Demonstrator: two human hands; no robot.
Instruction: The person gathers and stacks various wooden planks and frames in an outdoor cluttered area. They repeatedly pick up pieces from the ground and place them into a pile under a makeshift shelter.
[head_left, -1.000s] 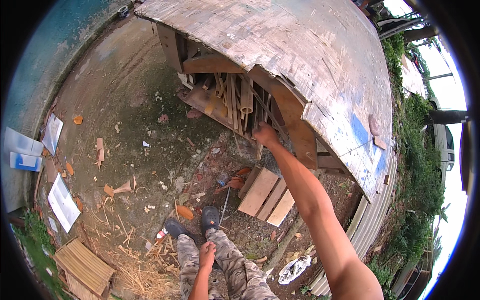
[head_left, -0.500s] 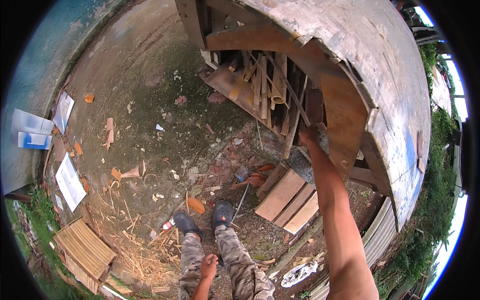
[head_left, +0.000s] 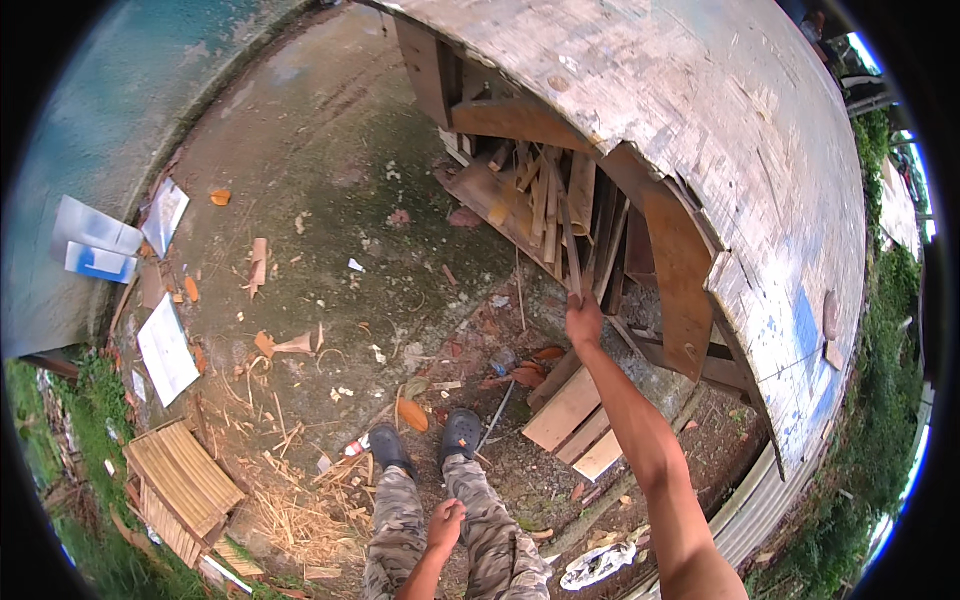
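Observation:
My right hand [head_left: 584,320] is closed round the near end of a thin wooden strip [head_left: 571,245], whose far part lies over the wood pile. The pile of wooden offcuts [head_left: 543,205] sits under a large paint-marked wooden table [head_left: 690,100] and holds slats, strips and a bamboo piece [head_left: 579,200]. Over my camouflage-trousered thighs, my left hand [head_left: 446,524] is loosely curled, with nothing showing in it. Just nearer than my right hand stands a small slatted wooden piece [head_left: 568,425].
A bamboo-slatted stool [head_left: 185,475] stands at the lower left beside wood shavings [head_left: 300,515]. White boards [head_left: 168,350] lie near the blue wall [head_left: 90,130]. Dry leaves and scraps litter the ground. A crumpled white bag [head_left: 597,567] lies to my right, near corrugated sheeting [head_left: 735,525].
My right hand has pulled back toward me and left, and the strip it grips now points more straight away from me. The view has shifted slightly. My left hand stays curled over my thighs.

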